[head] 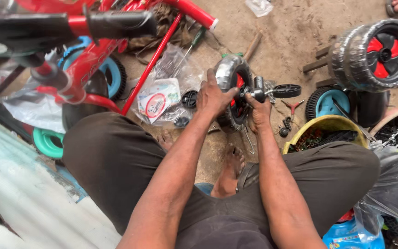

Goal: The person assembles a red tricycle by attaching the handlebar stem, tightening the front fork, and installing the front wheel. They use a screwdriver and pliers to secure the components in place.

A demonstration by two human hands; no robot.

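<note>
Wrapped wheel (pixel 231 90), centre scene on the dirt floor (pixel 295 27): left hand (pixel 213 97) grasps its rim, right hand (pixel 259 110) clenches the hub bracket (pixel 256 90). Probably light, rigid plastic; slippery wrap favours gripping the rim.

To your left stands a red bicycle frame (pixel 93 60) with a black handlebar grip (pixel 120 24). A clear plastic bag (pixel 164 94) lies on the dirt just beside it. To your upper right sits a wrapped wheel (pixel 376 53), near a blue-hubbed wheel (pixel 328 102) and a yellow bowl (pixel 323 125).
</note>
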